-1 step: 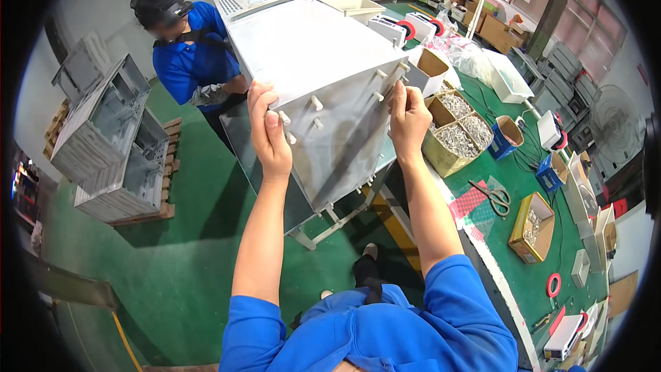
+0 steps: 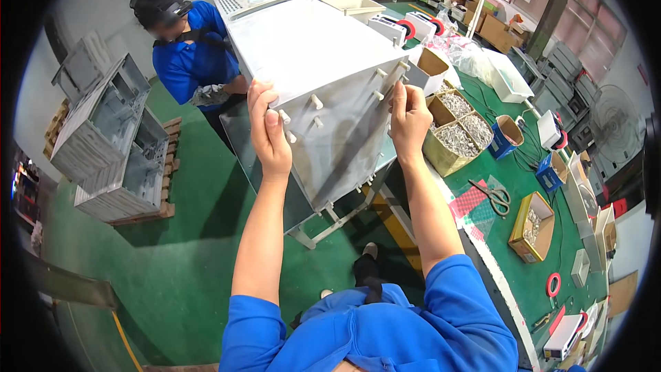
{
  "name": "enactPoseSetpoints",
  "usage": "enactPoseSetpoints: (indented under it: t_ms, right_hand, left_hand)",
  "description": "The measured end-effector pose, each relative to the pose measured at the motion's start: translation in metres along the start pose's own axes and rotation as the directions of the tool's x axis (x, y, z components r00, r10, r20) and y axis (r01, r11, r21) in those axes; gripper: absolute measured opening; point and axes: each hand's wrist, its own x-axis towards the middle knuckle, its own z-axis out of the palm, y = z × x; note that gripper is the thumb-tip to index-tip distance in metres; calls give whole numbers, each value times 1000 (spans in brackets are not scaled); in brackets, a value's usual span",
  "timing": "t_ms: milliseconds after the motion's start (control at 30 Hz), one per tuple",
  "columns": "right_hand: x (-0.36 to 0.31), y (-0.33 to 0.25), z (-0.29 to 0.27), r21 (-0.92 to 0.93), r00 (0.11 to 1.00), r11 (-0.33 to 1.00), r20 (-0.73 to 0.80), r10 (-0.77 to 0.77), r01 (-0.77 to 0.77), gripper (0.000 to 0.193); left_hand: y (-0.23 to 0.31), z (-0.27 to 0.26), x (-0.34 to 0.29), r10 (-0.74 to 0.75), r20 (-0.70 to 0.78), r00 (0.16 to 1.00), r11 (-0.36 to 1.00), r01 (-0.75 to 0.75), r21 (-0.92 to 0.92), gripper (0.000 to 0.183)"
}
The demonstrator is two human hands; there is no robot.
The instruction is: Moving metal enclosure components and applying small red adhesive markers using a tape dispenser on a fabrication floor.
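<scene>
Beside green workbench [image 2: 530, 282], boxy whitish cabinet [image 2: 310, 34], pale pegs [image 2: 317, 102]

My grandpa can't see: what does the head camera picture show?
A person's left grip and right grip touch the near end of a big pale cabinet with pegs. A co-worker stands left; boxes and scissors lie on a green table, right.

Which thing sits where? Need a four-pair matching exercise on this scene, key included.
Things:
1. bare left hand
2. dark-handled metal scissors
3. grey box-shaped cabinets
4. bare right hand

Places:
A. on brown wooden pallets
B. at the near end's right edge of the large white box-shaped housing
C. on the green-topped workbench
D. at that end's left edge

Pairs: 1-D, 2-C, 3-A, 4-B
</scene>
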Motion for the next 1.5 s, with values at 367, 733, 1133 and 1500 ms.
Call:
enactPoseSetpoints:
  t_ms: [367, 733, 1133, 1500]
  right_hand:
    - [4, -6, -5, -129, 998, 991, 58, -33, 40, 16]
    - [4, -7, -4, -147, 998, 989, 61, -14, 23, 20]
    - [0, -1, 1, -81, 1000, 997, -5, -5, 5, 29]
    - [-14, 7, -18, -2, 994, 1000, 108, 22, -22, 20]
  left_hand:
    - [1, 0, 0, 12, 2, 1000, 1000, -12, 20, 29]
    - [-1, 2, 0, 21, -22, 1000, 1000, -21, 5, 29]
    - [-2, 4, 0, 31, -22, 999, 999, -31, 22, 30]
    - [-7, 9, -2, 59, -56, 997, 996, -55, 75, 34]
